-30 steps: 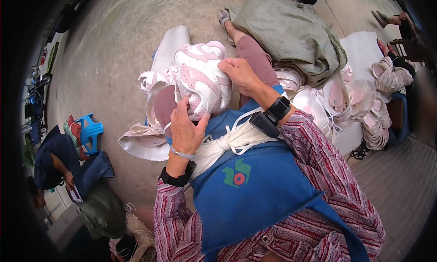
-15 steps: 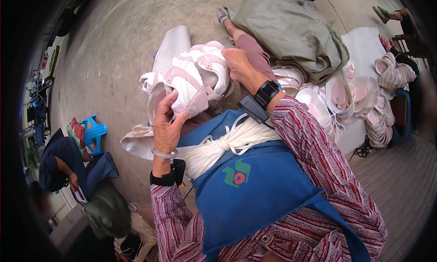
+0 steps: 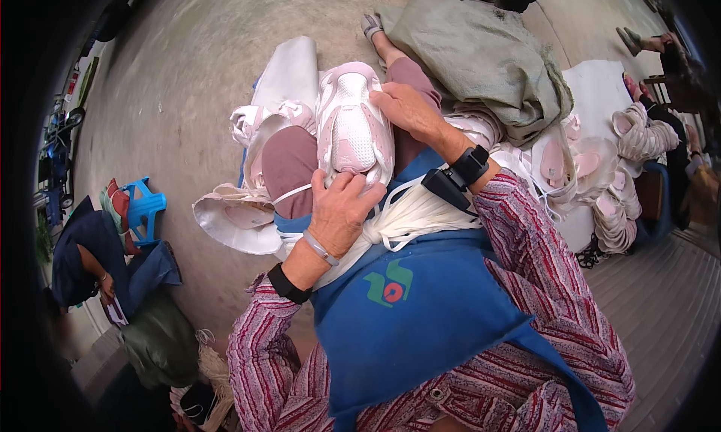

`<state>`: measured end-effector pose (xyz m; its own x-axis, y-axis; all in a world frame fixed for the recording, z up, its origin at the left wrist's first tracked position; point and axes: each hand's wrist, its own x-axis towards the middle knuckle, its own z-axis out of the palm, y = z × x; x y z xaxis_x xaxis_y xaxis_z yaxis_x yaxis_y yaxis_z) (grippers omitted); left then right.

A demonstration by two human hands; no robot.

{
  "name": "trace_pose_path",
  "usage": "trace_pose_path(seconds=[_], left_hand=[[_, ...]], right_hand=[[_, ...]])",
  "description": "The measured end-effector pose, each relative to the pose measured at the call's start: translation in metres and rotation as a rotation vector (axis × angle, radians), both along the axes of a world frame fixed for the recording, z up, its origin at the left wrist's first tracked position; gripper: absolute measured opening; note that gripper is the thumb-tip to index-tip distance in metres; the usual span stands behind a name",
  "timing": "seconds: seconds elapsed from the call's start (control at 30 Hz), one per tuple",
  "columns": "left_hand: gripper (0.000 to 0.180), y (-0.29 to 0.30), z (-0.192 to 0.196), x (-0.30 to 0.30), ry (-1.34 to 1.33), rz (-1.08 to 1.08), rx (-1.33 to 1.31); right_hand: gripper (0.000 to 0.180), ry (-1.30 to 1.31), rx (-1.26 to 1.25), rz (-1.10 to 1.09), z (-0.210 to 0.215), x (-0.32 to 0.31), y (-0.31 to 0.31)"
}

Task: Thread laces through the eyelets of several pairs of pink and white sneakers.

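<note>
A white and pink shoe upper (image 3: 353,120) lies lengthwise over my lap, its toe pointing away from me. My left hand (image 3: 339,214) is closed on its near end, around the tongue and opening, with fingertips bent over the edge. From beside those fingers a thin white shoelace (image 3: 291,194) runs left across my knee. On the upper's right side, near the toe, my right hand (image 3: 411,113) grips the edge, thumb along the side. A thick knotted bundle of white shoelaces (image 3: 428,218) rests at my waist over a blue apron (image 3: 420,297).
More shoe uppers (image 3: 240,214) hang by my left knee. To the right, heaps of uppers (image 3: 552,162) lie on white sheeting, beside a grey-green sack (image 3: 481,57). A co-worker (image 3: 98,259) sits at the left near a blue stool (image 3: 144,207).
The uppers held in a bunch have given way to one upper laid straight, top side up, on my lap. My left hand has moved right to its near end; a loose lace now shows.
</note>
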<state>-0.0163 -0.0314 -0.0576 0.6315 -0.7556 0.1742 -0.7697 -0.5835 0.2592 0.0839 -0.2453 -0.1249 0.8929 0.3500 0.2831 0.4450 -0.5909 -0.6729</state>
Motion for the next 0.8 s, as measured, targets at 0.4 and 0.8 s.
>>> trace_pose_path(seconds=[0.4,0.8], left_hand=[[0.023,-0.006,-0.028,0.004,-0.026,0.057,0.004],[0.074,0.011,-0.009,0.038,0.139,0.319,-0.163]], right_hand=[[0.063,0.1,-0.168,-0.169,0.028,-0.02,0.033],[0.055,0.178,-0.044,-0.042,0.025,-0.041,0.01]])
